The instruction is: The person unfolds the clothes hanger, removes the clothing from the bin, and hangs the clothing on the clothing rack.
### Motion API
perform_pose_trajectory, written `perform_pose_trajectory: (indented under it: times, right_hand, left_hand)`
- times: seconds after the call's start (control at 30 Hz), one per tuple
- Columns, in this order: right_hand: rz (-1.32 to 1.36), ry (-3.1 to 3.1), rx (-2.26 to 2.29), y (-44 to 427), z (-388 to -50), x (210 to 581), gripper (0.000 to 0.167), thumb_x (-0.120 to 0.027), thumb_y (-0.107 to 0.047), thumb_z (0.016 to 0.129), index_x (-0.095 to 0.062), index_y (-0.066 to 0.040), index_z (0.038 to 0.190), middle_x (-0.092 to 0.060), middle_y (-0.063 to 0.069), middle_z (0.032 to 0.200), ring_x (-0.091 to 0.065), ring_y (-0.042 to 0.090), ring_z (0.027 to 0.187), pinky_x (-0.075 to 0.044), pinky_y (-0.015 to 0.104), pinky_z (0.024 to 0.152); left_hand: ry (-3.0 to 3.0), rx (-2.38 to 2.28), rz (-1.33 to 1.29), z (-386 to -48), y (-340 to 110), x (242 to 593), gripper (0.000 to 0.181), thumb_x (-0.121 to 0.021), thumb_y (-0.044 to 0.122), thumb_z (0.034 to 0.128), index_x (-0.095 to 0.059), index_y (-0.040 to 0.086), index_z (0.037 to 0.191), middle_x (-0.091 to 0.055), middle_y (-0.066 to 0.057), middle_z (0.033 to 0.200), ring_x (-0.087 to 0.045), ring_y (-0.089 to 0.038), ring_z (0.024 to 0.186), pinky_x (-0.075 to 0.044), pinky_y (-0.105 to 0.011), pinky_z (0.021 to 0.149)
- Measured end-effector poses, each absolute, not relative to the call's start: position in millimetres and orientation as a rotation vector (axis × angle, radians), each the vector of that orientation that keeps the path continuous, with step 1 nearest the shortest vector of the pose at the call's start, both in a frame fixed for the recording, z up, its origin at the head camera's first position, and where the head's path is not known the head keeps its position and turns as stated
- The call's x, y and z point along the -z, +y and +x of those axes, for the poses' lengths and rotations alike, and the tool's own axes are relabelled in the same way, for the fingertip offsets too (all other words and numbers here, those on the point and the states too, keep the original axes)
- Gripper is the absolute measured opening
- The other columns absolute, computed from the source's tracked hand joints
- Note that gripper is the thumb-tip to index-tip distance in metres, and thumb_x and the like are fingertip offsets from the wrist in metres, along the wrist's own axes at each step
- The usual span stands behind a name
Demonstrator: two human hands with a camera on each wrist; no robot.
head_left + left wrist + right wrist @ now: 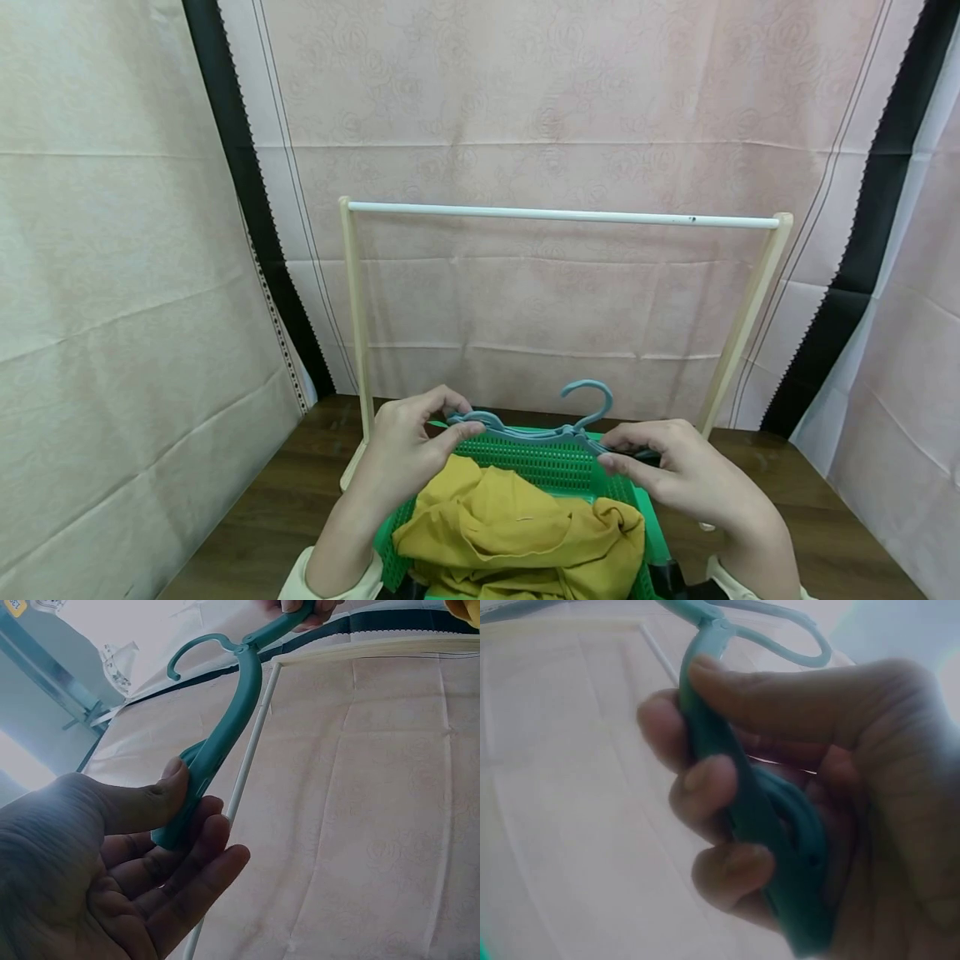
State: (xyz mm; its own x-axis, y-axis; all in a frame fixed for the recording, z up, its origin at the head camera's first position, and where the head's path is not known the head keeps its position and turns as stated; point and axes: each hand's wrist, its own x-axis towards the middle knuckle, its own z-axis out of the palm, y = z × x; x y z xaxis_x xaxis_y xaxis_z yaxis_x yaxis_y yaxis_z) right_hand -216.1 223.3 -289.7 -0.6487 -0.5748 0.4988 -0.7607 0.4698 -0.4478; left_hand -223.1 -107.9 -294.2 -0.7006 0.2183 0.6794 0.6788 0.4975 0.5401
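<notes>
A blue-green plastic clothes hanger is held over the basket, its hook pointing up. My left hand pinches one end of it between thumb and fingers, as the left wrist view shows with the hanger arm. On the other arm, close to the hook, my right hand grips with thumb and curled fingers; that arm crosses the palm in the right wrist view. Below both hands, a crumpled yellow cloth lies in a green plastic basket.
Behind the basket stands a rack with a white crossbar and cream posts on both sides. Everything rests on a dark wooden table. Pale fabric curtains enclose the back and sides.
</notes>
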Motion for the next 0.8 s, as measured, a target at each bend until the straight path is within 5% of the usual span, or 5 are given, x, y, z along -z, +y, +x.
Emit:
perform_pose_trajectory:
  times: [0.4,0.8]
  right_hand:
    - [1.236,-2.348,-0.949,219,-218,290,0.017,-0.068,-0.009,0.097,-0.072,-0.023,0.106,-0.071,-0.014,0.089,-0.069,0.010,0.081,-0.056,0.027,0.067]
    - [1.256,-2.385,-0.973,211,-220,293,0.011,-0.070,-0.016,0.097,-0.072,-0.025,0.102,-0.070,-0.014,0.087,-0.065,0.007,0.076,-0.055,0.026,0.062]
  left_hand:
    - [-2.430,0.869,-1.031,-226,-106,303,0.007,-0.076,0.031,0.0905,-0.071,0.029,0.096,-0.064,0.024,0.081,-0.052,0.000,0.064,-0.045,-0.022,0.055]
    - [-2.501,0.675,-1.173,-226,-111,301,0.012,-0.075,0.026,0.0909,-0.073,0.021,0.101,-0.067,0.019,0.085,-0.056,0.007,0.070,-0.049,-0.020,0.065]
